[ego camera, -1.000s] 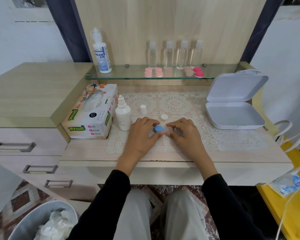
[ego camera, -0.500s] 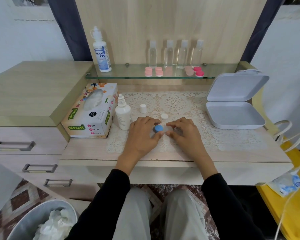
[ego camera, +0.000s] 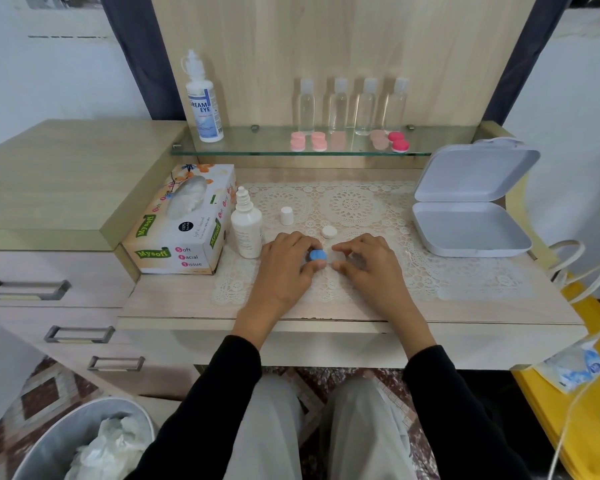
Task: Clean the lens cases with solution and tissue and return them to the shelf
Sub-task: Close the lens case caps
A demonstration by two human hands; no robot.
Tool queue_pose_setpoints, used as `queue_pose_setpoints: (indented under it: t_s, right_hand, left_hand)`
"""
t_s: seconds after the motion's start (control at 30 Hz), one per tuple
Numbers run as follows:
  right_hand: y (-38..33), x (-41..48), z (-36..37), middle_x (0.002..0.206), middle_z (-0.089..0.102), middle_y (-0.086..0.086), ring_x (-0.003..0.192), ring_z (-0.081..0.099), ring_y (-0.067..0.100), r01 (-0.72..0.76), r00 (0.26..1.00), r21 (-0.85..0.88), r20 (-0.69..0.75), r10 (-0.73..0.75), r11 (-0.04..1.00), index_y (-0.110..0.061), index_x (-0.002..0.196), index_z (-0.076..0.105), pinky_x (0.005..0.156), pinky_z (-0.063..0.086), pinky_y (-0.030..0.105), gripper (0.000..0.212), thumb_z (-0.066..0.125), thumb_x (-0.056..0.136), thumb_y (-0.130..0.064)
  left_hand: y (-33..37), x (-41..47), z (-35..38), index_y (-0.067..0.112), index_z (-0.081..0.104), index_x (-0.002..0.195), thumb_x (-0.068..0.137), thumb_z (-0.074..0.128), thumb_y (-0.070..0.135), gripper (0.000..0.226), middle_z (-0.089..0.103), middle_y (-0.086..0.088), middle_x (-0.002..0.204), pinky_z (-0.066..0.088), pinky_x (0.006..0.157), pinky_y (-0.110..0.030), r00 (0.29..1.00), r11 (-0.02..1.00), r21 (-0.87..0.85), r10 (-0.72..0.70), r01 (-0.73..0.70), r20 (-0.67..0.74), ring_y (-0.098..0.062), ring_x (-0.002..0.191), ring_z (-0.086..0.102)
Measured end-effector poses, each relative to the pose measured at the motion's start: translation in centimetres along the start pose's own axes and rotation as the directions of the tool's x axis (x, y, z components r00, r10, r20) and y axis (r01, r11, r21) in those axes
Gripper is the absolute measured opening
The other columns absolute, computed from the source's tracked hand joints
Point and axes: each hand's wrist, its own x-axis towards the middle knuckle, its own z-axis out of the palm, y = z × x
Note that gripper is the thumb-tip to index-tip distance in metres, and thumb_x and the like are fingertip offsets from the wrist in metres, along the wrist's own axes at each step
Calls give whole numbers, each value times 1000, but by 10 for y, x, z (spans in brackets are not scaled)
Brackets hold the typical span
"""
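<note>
While our left hand (ego camera: 284, 271) pinches blue cap (ego camera: 317, 255), right hand (ego camera: 371, 271) pinches lens case (ego camera: 338, 260) clear end, just right; axis runs left-right.

The clear plastic lens case with 1 round blue cap (ego camera: 317, 255) lies flat on the white lace mat (ego camera: 361, 202), 1 loose round white cap (ego camera: 328, 232) just behind it.

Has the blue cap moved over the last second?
No. The blue cap stays the same distance from the loose white cap behind it, in the left hand's grip.
</note>
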Motion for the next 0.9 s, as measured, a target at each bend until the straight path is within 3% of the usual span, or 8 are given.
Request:
queue_pose_setpoints:
  t_s: [0.47,0.9]
  right_hand:
    - [-2,1,3,92,62,-1,91,48,17,-47,999,44,-15,47,998,-16,102,72,83,43,39,26,77,77,-17]
    - [-2,2,3,94,64,0,92,49,16,-60,998,39,-13,60,997,-15,102,73,81,43,33,26,78,76,-17]
  left_hand:
    - [0,2,-1,18,66,105,87,65,27,21,62,5,103,36,90,-39,1000,1000,-20,7,-7,23,-18,101,50]
    - [-1,1,2,20,61,107,87,62,27,21,58,7,103,29,88,-30,1000,1000,13,2,-2,19,-15,101,49]
